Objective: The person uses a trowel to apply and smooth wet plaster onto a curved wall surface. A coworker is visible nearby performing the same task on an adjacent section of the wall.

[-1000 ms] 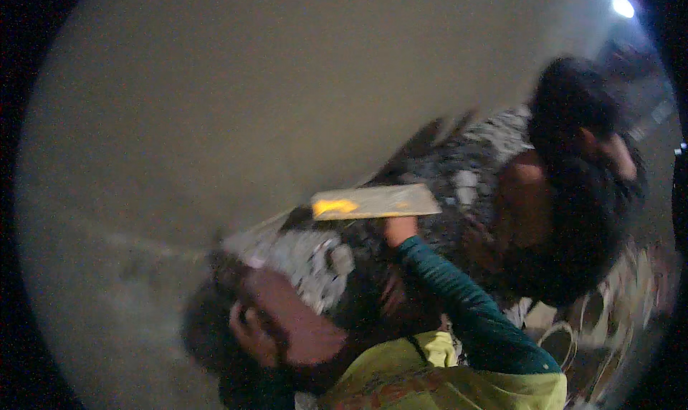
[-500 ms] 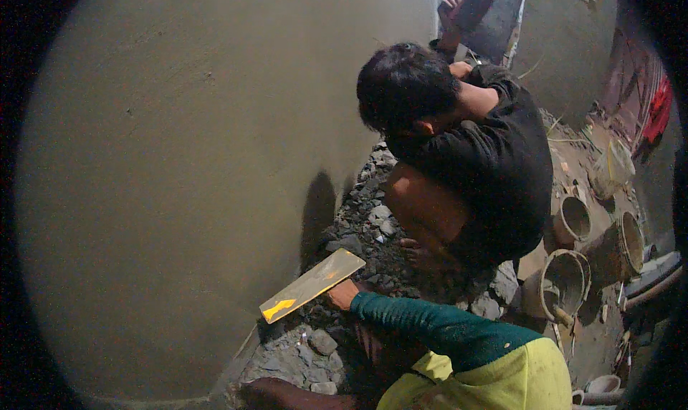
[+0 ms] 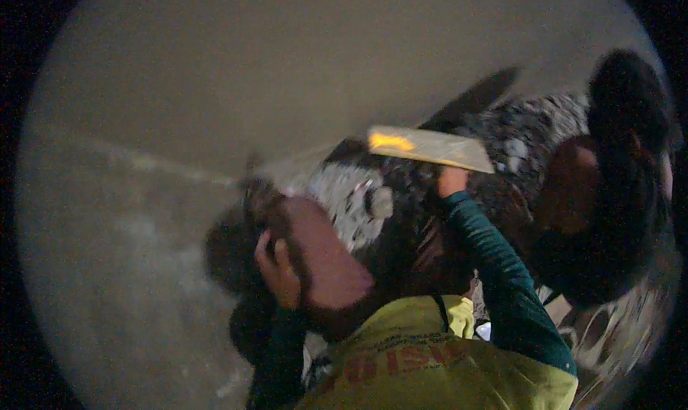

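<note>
My right hand is closed around the back of a long rectangular plastering float. The float's face is smeared grey, with bright yellow showing at its left end. It stands out before the grey plastered wall, above the rubble; whether it touches the wall I cannot tell. My left hand is low on the left, beside my bent reddish-brown leg. Motion smears its fingers, and anything in them is lost in the dark shapes around it.
A person in dark clothes crouches close on my right. Broken stones lie along the wall's foot, and a smooth grey surface spreads to the left. Blurred clutter lies at the lower right.
My view has swung left and down, so the float and the crouching person now appear further right. My left hand has come into sight. The picture is now blurred.
</note>
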The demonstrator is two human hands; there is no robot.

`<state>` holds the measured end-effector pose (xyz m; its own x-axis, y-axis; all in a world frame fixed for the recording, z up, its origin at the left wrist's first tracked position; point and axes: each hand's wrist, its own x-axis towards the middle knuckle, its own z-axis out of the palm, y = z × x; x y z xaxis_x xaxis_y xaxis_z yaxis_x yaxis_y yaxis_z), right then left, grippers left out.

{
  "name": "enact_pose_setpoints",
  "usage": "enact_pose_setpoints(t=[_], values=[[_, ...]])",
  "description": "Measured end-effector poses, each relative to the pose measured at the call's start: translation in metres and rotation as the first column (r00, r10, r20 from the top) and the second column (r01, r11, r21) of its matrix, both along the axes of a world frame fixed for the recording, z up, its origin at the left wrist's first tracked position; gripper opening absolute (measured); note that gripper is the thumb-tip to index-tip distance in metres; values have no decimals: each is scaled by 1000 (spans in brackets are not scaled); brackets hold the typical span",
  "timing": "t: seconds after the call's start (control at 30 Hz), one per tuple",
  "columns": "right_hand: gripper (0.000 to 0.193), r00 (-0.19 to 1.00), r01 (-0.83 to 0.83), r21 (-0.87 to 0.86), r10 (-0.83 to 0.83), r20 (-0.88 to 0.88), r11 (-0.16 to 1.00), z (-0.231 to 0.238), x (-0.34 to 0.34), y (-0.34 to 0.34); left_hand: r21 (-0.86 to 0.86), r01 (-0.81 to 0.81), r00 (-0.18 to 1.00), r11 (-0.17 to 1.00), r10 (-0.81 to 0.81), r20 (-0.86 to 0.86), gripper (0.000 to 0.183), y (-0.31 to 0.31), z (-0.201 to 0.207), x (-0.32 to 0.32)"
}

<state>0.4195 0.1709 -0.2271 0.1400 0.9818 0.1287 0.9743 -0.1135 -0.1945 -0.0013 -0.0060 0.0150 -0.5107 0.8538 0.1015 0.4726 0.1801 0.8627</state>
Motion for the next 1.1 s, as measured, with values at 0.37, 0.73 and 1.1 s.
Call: enact_pose_setpoints(t=[0.37,0.73,1.1], values=[[38,914,-307,438,391,-114,845,8,-95,1,69,-110,994,992,110,-5,48,-16,-11,-13],[50,893,-408,2,400,-205,913,72,-191,19,-5,-150,988,989,150,-23,47,5,18,-8],[46,900,-285,146,316,-299,947,84,-148,18,-76,-112,990,991,118,73,54,3,-3,-20]])
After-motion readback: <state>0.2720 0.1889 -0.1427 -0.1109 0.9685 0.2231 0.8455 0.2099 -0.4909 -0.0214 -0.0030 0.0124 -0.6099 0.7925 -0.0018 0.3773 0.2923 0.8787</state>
